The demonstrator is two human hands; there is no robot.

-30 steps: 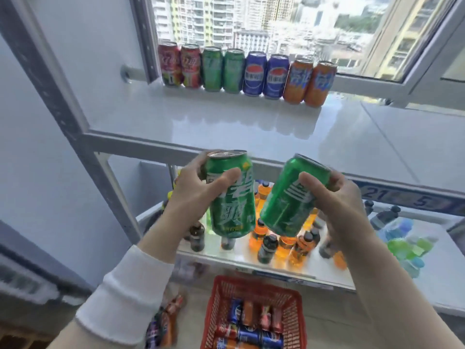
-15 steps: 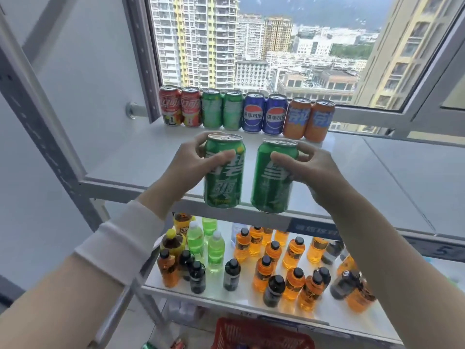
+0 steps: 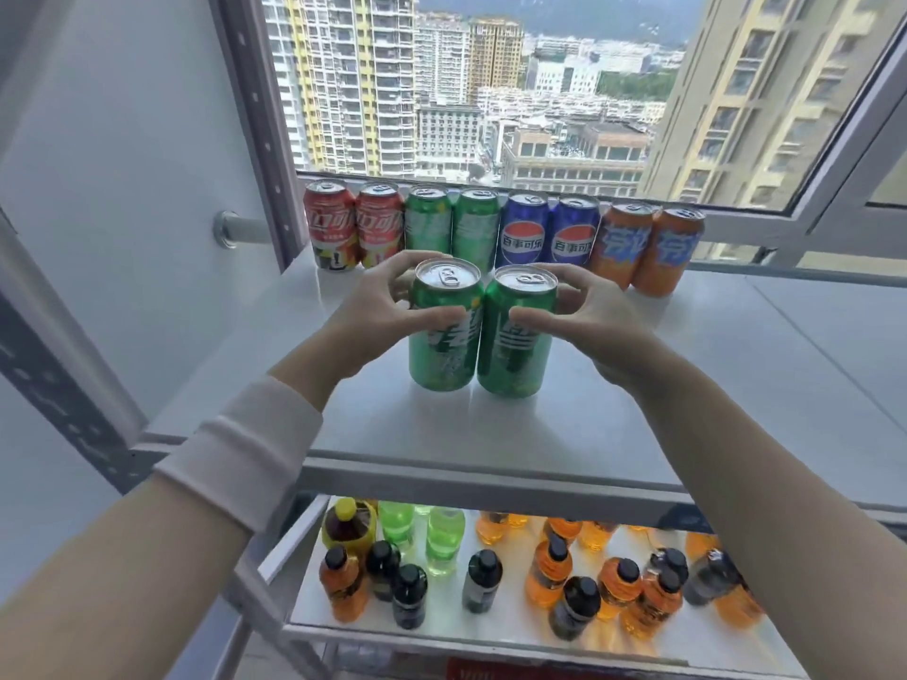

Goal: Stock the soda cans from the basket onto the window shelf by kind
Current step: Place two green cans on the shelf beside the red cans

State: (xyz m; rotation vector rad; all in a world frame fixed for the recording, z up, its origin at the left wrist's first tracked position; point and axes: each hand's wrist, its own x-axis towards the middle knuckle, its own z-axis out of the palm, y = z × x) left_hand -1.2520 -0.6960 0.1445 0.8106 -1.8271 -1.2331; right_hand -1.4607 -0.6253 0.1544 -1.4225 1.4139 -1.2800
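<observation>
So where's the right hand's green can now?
Head view, centre: the green can in the right hand seems to rest on the window shelf, beside the other can in the left hand, in front of the back row's green pair.

head cam: the one view; worn on the head; looks forward and down
faces: window shelf (image 3: 662, 385), window (image 3: 540, 115) right behind it
nearness: arm's reach; left hand (image 3: 378, 316) gripping left green can (image 3: 441, 350), right hand (image 3: 599, 326) gripping right green can (image 3: 515, 360), dead centre
bottom edge: lower shelf (image 3: 495, 630)
</observation>
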